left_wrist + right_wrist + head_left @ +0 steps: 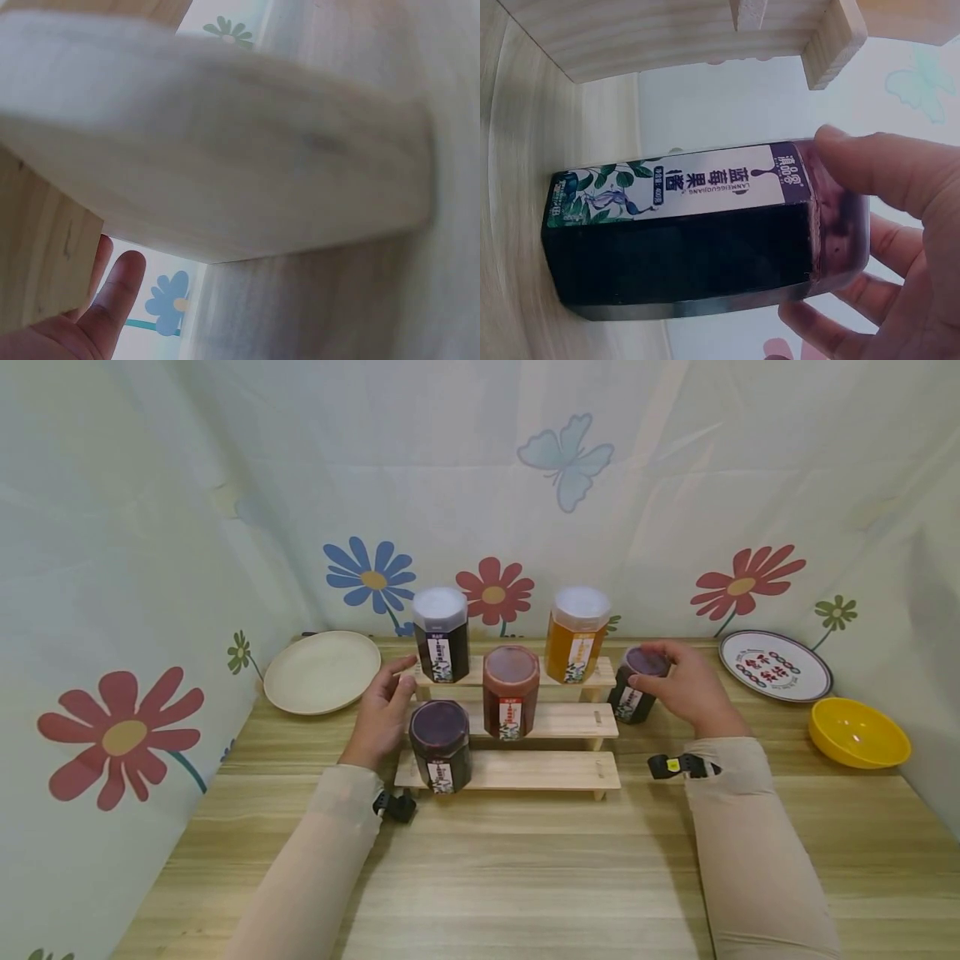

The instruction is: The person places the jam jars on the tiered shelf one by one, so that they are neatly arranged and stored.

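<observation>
Right hand [678,687] grips the lid end of a blueberry jam jar [636,687] standing on the table [525,877], just right of the three-step wooden rack [525,770]. Left hand [384,710] open, fingers relaxed beside the rack's left end, near the dark jar [442,635] on the top step. Risk: a top-only grip could slip, or the jar could clip the rack's end and topple. Count: five jars, four on the rack; two plates; one yellow bowl [858,732].

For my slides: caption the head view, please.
Right hand grips a dark jar beside a stepped wooden rack holding four jars; left hand at its left end.
</observation>
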`<state>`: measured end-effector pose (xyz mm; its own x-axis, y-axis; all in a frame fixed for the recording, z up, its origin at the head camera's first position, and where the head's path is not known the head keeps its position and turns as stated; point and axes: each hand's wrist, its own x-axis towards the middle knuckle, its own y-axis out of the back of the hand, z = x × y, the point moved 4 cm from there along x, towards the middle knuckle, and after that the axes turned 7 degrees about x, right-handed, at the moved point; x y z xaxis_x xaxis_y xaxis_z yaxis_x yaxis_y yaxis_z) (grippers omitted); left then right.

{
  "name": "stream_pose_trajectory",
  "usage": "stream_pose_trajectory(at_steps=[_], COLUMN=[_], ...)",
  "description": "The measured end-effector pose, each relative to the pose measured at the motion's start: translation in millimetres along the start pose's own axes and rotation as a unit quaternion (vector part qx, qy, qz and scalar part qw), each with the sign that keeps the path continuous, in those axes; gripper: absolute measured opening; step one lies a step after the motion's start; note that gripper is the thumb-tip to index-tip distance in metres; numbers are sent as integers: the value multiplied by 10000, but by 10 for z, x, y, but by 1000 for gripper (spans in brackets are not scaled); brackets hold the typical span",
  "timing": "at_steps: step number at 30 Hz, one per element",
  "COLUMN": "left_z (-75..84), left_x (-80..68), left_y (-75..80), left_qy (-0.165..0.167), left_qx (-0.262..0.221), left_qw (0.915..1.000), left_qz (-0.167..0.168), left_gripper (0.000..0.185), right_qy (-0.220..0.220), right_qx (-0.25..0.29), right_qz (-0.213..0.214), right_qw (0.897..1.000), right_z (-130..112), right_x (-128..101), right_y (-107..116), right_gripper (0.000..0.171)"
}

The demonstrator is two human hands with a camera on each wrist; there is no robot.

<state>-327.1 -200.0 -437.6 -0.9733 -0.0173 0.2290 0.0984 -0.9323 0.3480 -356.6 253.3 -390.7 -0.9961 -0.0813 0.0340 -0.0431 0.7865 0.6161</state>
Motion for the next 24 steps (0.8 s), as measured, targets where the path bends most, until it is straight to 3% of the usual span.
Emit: stream_pose_trajectory(at_steps=[16,24], left_z=[7,13], left_x=[-6,-10], left_y=[-7,-8], left_qy=[-10,-61], left_qx=[28,-52], left_qw=[10000,10000], left_qz=[-8,-40], left_gripper=[45,44], right_qy=[-226,-16], right_qx=[-124,-423], right_qz=[-10,-19], right_qw=[9997,9991], right_z=[-22,-247], right_x=[-31,-183], right_y=[19,174], right_gripper=[73,74])
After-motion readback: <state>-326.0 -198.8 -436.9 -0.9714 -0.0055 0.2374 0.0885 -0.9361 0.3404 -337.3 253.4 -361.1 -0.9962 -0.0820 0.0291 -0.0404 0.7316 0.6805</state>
